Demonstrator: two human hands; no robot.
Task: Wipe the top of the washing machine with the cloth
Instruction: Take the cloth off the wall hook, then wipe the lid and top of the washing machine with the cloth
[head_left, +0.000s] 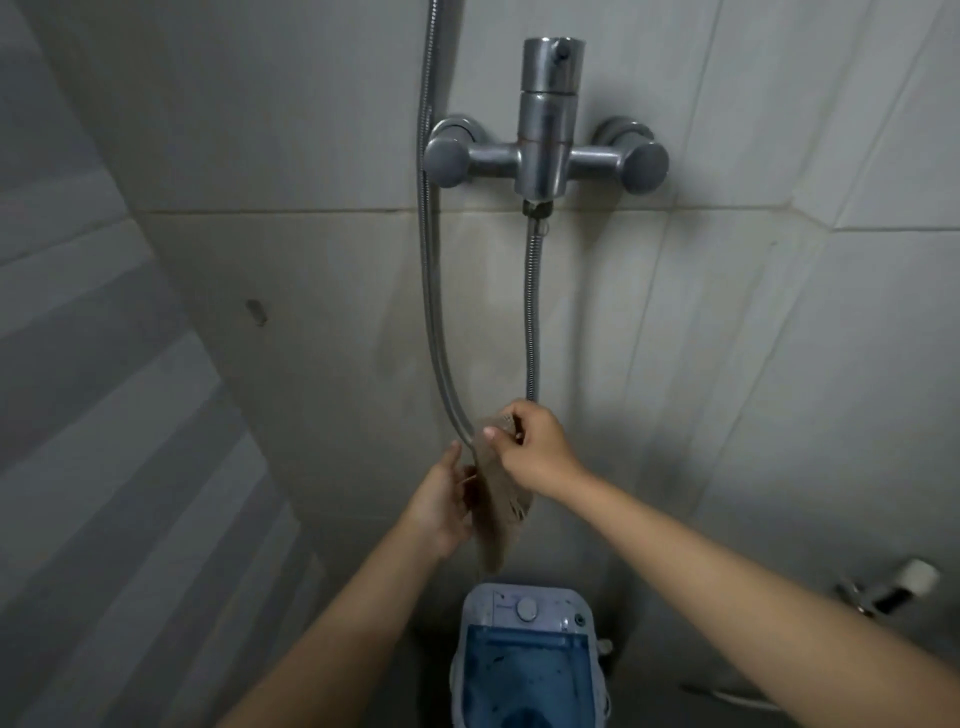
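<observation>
Right hand (530, 449) pinching cloth (501, 499) top, cloth hanging lengthwise downward, left hand (441, 506) open alongside

Cloth (498, 499) beige-brown, thin, slightly see-through, darker frayed marks near its lower edge; washing machine (527, 657) pale grey-white shell with translucent blue lid, dark specks on the blue, round grey-white knob (527, 609) on a light panel; mixer tap (546, 130) dull silver metal with a brownish ring around the middle of the body; shower hose (435, 312) silver, fine ribbed pattern; wall tiles (779, 364) off-white to grey, thin darker grout lines, faint dark smudges below the tap; left wall (104, 389) striped in alternating light and darker grey bands.
</observation>
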